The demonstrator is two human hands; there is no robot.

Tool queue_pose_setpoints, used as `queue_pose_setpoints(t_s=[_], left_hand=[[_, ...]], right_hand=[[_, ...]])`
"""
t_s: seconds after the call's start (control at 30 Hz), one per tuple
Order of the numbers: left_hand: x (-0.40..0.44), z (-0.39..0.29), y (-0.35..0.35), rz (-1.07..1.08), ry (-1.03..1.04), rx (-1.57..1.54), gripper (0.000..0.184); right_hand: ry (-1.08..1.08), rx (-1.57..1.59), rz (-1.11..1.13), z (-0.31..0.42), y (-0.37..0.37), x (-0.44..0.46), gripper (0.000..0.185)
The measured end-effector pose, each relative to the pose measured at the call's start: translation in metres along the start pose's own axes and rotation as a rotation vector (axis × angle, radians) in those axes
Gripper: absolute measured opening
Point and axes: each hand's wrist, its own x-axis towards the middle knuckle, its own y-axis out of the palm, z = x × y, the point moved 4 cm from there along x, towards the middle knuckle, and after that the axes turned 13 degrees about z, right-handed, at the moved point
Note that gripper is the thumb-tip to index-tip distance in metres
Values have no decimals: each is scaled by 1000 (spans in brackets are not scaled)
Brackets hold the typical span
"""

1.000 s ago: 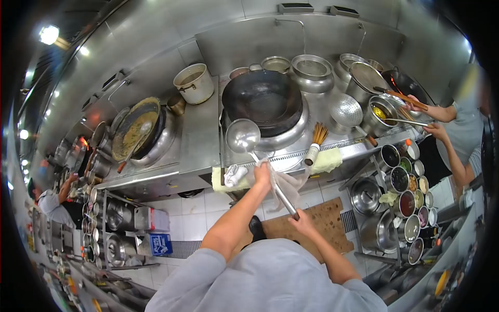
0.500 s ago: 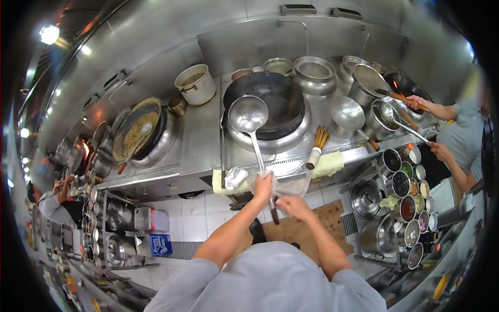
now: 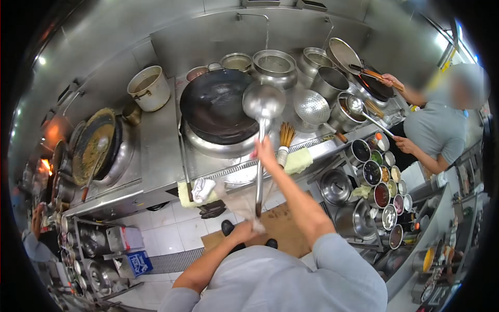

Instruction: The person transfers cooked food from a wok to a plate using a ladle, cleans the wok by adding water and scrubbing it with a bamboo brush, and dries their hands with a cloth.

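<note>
My right hand (image 3: 265, 154) is wrapped round the metal shaft of a large steel ladle (image 3: 264, 102). The ladle's bowl hangs over the right side of a dark wok (image 3: 210, 104), and its wooden handle end points down toward me. Lower down, near that handle end, my left hand (image 3: 243, 232) is closed on a thin, pale, see-through cloth (image 3: 239, 200) that spreads up beside the shaft. Just right of my right hand stands a bamboo brush (image 3: 286, 136). A bunched white cloth (image 3: 203, 189) lies on the stove's front edge.
A perforated strainer (image 3: 312, 107) and several pots stand right of the wok. A co-worker (image 3: 434, 130) at the far right holds a ladle (image 3: 355, 105) and another tool over a wok. A pot (image 3: 149, 88) and a food-coated wok (image 3: 93, 148) are on the left; flames show there.
The ladle passed from my left hand to my right, which moved up its shaft. My left hand dropped lower with the thin cloth. The whole view turned right.
</note>
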Motion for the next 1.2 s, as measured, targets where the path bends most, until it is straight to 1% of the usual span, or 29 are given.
queue_pose_setpoints(t_s=[0.03,0.07,0.1,0.13,0.17,0.2,0.23,0.27,0.3,0.33,0.37,0.43,0.47,0.53,0.57,0.63,0.67,0.7,0.73,0.77,0.8,0.87,0.9,0.97,1.0,1.07,1.1,1.13,1.2], left_hand=[[1,3,14,296,211,270,40],[-2,6,27,588,426,542,44],[0,1,19,596,444,538,44],[2,-10,1,622,367,406,46],[0,-18,-14,651,289,281,48],[-2,-32,-37,489,464,197,48],[-7,-46,-62,487,492,216,48],[-12,-62,-94,441,464,23,46],[-18,-74,-123,395,433,-177,45],[-23,-78,-145,357,450,-248,42],[-29,-79,-166,285,524,-344,38],[-48,-76,-203,171,588,-552,32],[-55,-71,-214,175,598,-557,32],[-64,-49,-234,74,510,-815,28],[-71,-44,-240,87,512,-809,28],[-81,-28,-254,-94,431,-852,25],[-80,-21,-255,-81,421,-839,25],[-81,-10,-256,-160,391,-862,24],[-82,-4,-256,-240,357,-886,24],[-83,-6,-255,-229,340,-877,24],[-85,-7,-256,-295,312,-871,22],[-81,-7,-257,-390,289,-853,21],[-77,-7,-253,-384,274,-839,21],[-72,-14,-247,-421,317,-751,21],[-70,-19,-244,-413,302,-740,21],[-68,-33,-238,-414,268,-578,19],[-66,-36,-234,-406,254,-571,19],[-65,-39,-230,-413,243,-550,18],[-64,-46,-223,-419,222,-521,17]], right_hand=[[18,-115,-55,62,-16,13,29],[-94,-77,-61,112,-27,30,29],[-207,19,10,158,-36,43,31],[-292,-20,-6,205,-37,46,34],[-404,37,26,242,-34,37,41],[-369,113,104,239,-36,33,43],[-341,184,186,227,-35,24,46],[-243,210,220,204,-28,13,42],[-50,169,217,175,-24,-3,34],[-56,134,142,125,-31,-12,23],[-15,132,-7,109,-35,-37,18],[83,14,-170,60,-47,-82,18],[105,-48,-205,42,-51,-101,19],[245,-119,-286,4,-62,-128,21],[245,-115,-299,-9,-70,-130,21],[326,-183,-432,-35,-91,-134,21],[347,-233,-447,-43,-108,-129,21],[146,-569,-501,-58,-130,-118,27],[263,-634,-523,-60,-143,-110,33],[377,-647,-545,-68,-158,-98,35],[424,-740,-545,-63,-168,-88,38],[593,-726,-514,-80,-197,-66,44],[607,-709,-511,-84,-202,-60,44],[678,-807,-506,-88,-209,-54,45],[688,-802,-536,-97,-211,-55,45],[685,-803,-540,-112,-217,-59,46],[664,-818,-548,-122,-221,-61,48],[704,-790,-517,-132,-229,-63,54],[727,-780,-520,-146,-247,-71,54]])
